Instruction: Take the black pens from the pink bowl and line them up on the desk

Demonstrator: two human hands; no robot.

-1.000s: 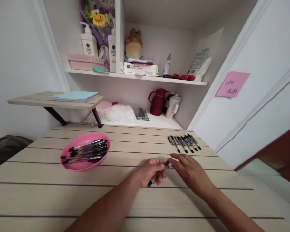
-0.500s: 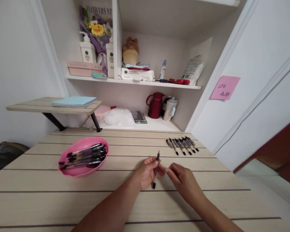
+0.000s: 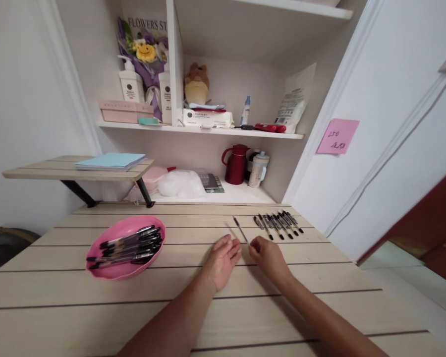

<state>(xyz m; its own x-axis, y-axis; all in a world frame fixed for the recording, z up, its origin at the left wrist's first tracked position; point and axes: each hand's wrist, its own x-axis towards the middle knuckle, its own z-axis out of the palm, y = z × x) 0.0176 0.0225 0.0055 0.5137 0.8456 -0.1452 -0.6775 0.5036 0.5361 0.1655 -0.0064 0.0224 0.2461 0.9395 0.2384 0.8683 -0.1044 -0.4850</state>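
My right hand [image 3: 265, 254] is closed in a pinch on a black pen [image 3: 241, 230], which points up and to the left, away from me. My left hand [image 3: 222, 259] rests on the wooden table [image 3: 96, 307] just left of it, fingers stretched out and holding nothing. A row of several black pens [image 3: 277, 224] lies on the table beyond my right hand. A pink bowl [image 3: 124, 246] with several more black pens stands to the left.
A small raised shelf [image 3: 70, 171] with a light blue folder stands at the table's back left. Behind the table, a niche holds a red jug [image 3: 237, 164] and a cup; the shelf above holds bottles, boxes and a plush toy. A pink note [image 3: 337, 136] sticks on the white door.
The pen has passed from my left hand to my right hand. My left hand has opened and lies flat. Both hands moved farther away from me, toward the row of pens.
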